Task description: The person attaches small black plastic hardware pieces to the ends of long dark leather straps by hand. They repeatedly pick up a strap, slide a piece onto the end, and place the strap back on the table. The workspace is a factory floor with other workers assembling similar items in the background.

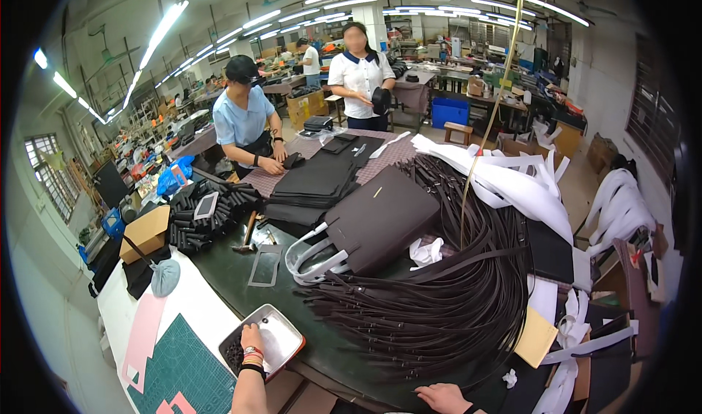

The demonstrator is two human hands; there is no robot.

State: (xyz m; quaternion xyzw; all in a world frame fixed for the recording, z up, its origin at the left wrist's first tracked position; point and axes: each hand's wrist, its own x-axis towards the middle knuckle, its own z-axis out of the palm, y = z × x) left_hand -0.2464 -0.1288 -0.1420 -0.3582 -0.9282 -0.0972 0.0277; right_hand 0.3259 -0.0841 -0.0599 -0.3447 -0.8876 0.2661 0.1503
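My left hand (252,338) reaches into a white-lined metal tray (291,339), over a heap of small black pieces (235,352). Its fingers are curled together, and whatever is between them is too small to make out. At the table's near edge my right hand (443,398) lies with its fingers stretched out, holding nothing. Beyond it spreads a large bundle of dark brown straps (431,319). A dark brown tote bag (384,216) with handles wrapped in pale plastic (319,262) lies behind the straps.
A hammer (249,232) and a clear rectangular frame (265,266) lie left of the bag. Stacked black panels (314,180), rolled black pieces (212,213) and white strips (504,187) surround it. A green cutting mat (183,366) is at left. Two people stand across the table.
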